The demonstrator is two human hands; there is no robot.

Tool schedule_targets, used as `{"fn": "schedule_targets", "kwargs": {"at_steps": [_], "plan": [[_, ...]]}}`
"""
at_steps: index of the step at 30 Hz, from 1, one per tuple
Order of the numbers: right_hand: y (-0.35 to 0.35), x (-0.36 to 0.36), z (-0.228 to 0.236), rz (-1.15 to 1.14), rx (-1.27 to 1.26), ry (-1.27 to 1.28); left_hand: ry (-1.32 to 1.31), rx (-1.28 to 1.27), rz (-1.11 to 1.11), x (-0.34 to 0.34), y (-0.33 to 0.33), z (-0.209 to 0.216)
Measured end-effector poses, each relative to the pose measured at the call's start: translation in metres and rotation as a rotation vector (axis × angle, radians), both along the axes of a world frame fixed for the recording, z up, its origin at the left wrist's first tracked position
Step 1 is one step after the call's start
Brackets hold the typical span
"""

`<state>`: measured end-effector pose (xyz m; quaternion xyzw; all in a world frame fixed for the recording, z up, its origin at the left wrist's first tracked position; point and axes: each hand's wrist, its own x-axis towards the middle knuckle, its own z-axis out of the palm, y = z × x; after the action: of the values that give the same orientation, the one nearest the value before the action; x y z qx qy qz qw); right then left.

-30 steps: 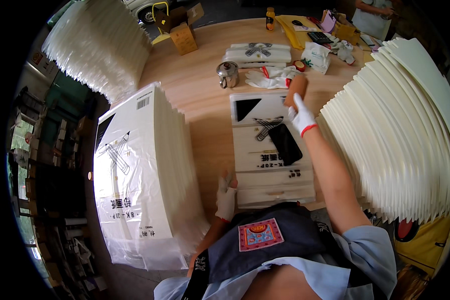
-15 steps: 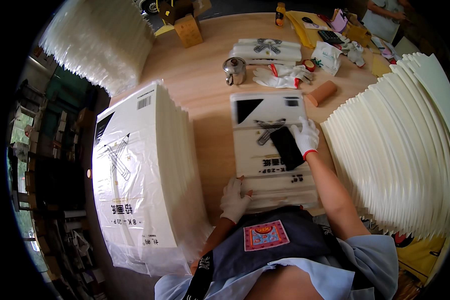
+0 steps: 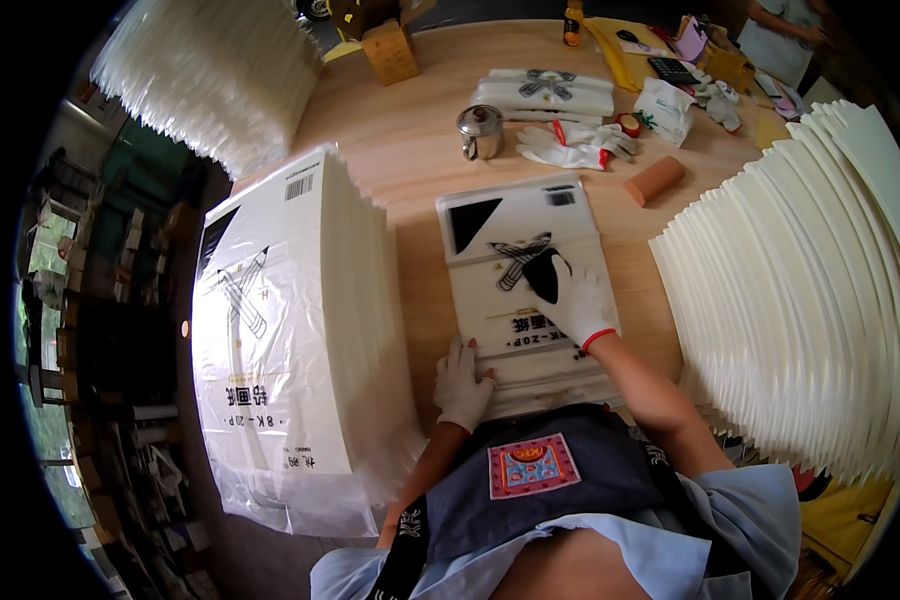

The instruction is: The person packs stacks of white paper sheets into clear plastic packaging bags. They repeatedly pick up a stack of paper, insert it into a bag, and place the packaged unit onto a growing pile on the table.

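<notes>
Gripped the black smartphone (image 3: 542,278) with the right hand (image 3: 581,304) and rested the unclenched left hand (image 3: 463,385) against seemingly unfilled plastic bags (image 3: 475,285), with paper packs (image 3: 295,345) apparently already bagged alongside.

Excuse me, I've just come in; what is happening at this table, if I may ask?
A person in white gloves is working over printed plastic bags laid out in front of them. The right hand is over a flat black object, partly hiding it; whether it grips is unclear. The left hand is at the bags' lower left edge. A tall stack of packs stands to the left, fanned white sheets to the right.
</notes>
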<state>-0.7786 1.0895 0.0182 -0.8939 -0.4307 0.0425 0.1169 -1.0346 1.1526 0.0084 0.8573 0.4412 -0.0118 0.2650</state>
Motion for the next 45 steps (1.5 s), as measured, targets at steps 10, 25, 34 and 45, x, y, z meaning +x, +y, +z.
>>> {"fn": "schedule_targets", "kwargs": {"at_steps": [10,25,34,45], "plan": [[0.000,0.005,-0.018,0.027,-0.014,0.044,-0.013,0.042,-0.005,-0.003,-0.002,-0.005],[-0.068,-0.016,-0.010,-0.040,0.042,0.096,-0.163,0.163,-0.089,0.002,-0.014,0.000],[-0.100,0.012,-0.056,-0.340,0.565,0.570,-0.331,0.166,-0.501,0.074,-0.034,0.013],[-0.093,0.016,-0.036,-0.168,0.289,0.473,-0.826,-0.962,0.308,0.113,-0.038,-0.030]]}}
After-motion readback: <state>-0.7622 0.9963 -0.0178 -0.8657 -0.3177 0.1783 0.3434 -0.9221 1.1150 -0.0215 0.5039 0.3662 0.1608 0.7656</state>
